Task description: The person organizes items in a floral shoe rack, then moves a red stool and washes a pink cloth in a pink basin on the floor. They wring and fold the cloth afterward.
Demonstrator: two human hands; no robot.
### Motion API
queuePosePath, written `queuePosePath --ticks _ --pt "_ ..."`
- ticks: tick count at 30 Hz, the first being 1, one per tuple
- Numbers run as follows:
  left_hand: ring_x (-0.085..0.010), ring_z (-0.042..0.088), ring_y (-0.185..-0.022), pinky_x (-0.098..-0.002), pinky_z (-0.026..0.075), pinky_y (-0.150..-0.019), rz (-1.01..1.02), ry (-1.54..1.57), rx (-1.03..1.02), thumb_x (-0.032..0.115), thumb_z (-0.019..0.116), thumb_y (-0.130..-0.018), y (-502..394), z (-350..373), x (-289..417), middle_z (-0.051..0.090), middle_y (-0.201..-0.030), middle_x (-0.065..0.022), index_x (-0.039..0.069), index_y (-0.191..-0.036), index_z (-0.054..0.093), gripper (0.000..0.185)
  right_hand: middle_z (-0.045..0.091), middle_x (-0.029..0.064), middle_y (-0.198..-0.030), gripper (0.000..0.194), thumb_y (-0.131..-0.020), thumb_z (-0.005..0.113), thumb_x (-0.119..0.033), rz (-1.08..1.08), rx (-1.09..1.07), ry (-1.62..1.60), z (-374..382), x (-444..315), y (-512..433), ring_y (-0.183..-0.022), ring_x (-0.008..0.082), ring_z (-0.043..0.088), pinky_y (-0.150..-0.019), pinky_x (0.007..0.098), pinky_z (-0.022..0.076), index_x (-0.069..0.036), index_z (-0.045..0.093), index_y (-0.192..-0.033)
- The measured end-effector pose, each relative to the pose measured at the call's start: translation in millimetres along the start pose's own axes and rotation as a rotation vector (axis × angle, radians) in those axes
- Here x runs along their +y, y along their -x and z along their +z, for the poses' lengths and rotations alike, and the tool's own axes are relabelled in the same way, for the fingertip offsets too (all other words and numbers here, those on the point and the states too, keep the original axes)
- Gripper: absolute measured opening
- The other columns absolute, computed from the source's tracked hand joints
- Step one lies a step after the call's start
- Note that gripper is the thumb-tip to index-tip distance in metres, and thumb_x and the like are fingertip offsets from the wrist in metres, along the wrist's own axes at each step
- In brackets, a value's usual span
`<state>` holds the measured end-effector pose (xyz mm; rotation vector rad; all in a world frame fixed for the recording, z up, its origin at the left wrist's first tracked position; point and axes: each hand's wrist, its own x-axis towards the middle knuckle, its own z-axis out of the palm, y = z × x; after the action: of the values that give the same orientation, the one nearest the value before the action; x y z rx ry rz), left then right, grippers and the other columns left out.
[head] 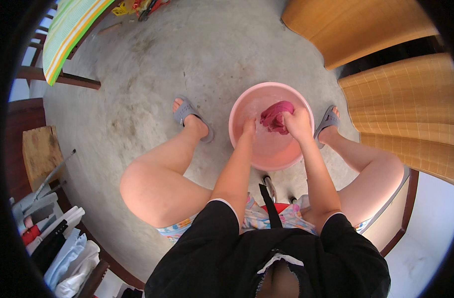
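Observation:
A pink plastic basin (275,165) holding water stands on the floor between my feet. Inside it, my right hand (298,121) grips a bunched, wet-looking dark pink cloth (276,116). The cloth hangs over the middle of the basin, slightly towards its far side. My left hand (249,126) reaches into the basin's left part, apart from the cloth. Its fingers are mostly hidden, seemingly in the water, so their pose is unclear.
Grey slippers are on my feet, the left slipper (187,113) and the right slipper (327,121) flanking the basin. Tan woven mats (402,97) hang along the right. Clothes (68,257) fill the lower left, near a wooden block (43,154). A striped cloth (72,33) covers furniture at upper left.

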<state>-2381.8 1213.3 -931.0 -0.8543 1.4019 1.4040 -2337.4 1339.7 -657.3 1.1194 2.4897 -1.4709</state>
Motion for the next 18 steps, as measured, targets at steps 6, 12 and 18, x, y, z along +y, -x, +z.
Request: queuePosePath --ticks 6,12,18 --pt "-0.0288 0.056 -0.12 -0.044 0.041 -0.104 0.083 0.174 -0.034 0.038 0.045 -0.097 -29.0 -2.7 -37.5 0.059 -0.13 -0.0182 0.0 -0.14 0.049 0.058 0.069 0.0242 -0.078 0.026 -0.083 0.065 -0.018 -0.047 0.065 0.014 -5.2 14.7 -17.7 -0.071 0.0329 0.071 -0.067 0.0432 0.0545 0.003 0.068 -0.098" --pt "-0.0279 0.065 -0.101 -0.0431 0.051 -0.089 0.186 0.077 0.086 0.033 0.048 -0.096 -43.7 9.9 -65.7 0.065 -0.117 -0.0152 -0.001 -0.125 0.062 0.047 0.071 0.026 -0.095 0.036 -0.081 0.071 -0.026 0.175 0.015 0.138 85.0 212.7 -49.4 -0.092 0.0405 0.069 -0.08 0.0456 0.0534 0.003 0.07 -0.102" --pt "-0.0301 0.06 -0.114 -0.0443 0.048 -0.095 0.042 0.07 0.055 0.035 0.057 -0.091 -9.7 -0.4 -69.4 0.061 -0.128 -0.0185 -0.003 -0.132 0.056 0.056 0.073 0.0188 -0.098 0.038 -0.077 0.077 -0.023 0.101 -0.211 0.551 151.8 303.5 -21.7 -0.089 0.0315 0.07 -0.078 0.041 0.0539 -0.002 0.071 -0.109"
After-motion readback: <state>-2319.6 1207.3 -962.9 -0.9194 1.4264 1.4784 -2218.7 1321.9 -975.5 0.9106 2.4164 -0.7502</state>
